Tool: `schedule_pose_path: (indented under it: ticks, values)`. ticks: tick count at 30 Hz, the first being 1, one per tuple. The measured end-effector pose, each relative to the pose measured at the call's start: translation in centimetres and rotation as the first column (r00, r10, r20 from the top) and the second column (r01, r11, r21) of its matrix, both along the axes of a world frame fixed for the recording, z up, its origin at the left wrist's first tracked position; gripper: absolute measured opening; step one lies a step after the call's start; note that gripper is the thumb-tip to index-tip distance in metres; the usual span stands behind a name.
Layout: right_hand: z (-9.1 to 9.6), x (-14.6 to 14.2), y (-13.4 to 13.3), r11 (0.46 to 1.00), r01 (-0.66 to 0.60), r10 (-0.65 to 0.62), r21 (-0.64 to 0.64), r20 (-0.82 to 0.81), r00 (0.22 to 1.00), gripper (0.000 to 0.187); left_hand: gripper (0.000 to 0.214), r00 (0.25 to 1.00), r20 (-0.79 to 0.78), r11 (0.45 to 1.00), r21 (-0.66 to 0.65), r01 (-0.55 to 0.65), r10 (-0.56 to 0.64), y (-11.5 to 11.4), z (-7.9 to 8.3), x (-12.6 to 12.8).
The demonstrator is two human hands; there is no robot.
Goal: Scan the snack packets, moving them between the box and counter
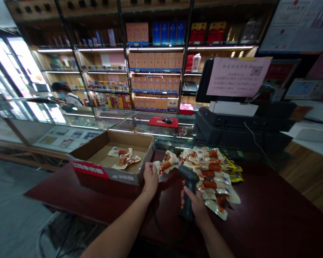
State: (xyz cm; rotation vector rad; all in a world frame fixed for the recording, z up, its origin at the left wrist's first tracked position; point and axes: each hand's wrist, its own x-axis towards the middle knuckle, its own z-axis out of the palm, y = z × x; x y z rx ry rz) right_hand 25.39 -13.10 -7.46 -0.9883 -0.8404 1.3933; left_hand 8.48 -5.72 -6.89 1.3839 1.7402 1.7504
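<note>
My right hand (194,204) is wrapped round the handle of a dark barcode scanner (187,175), its head tilted up over the table. My left hand (151,176) pinches the end of a wrapped sausage (165,166) just right of the cardboard box. Another wrapped sausage lies close behind it. Right of the scanner, a pile of wrapped sausages (211,184) in clear and white packs covers the table. A few more sausage packs (123,157) lie inside the open cardboard box (88,143).
The dark red table (261,215) carries the box and the pile. Yellow packets (235,176) lie behind the pile. A glass counter holds a mouse on a red mat (154,121) and a monitor with a pink notice (237,77). One person (67,96) is at the far left.
</note>
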Motion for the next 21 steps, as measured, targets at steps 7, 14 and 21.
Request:
schedule_pose_path:
  ticks: [7,14,21]
  values:
    - [4.5,-3.4,0.4,0.975,-0.201,0.197,0.091,0.053,0.979,0.038,0.012,0.988,0.050,0.977,0.148,-0.154,0.148,-1.7,4.8,-4.6]
    - [7.1,-8.3,1.6,0.925,-0.347,0.337,0.156,0.091,0.937,0.035,0.023,0.970,0.002,0.969,0.044,-0.243,0.243,0.4,5.4,-12.5]
    - [6.1,-10.0,0.9,0.934,-0.329,0.322,0.140,0.068,0.944,0.035,0.027,0.930,-0.289,0.969,0.160,-0.187,0.227,-0.8,6.0,-10.8]
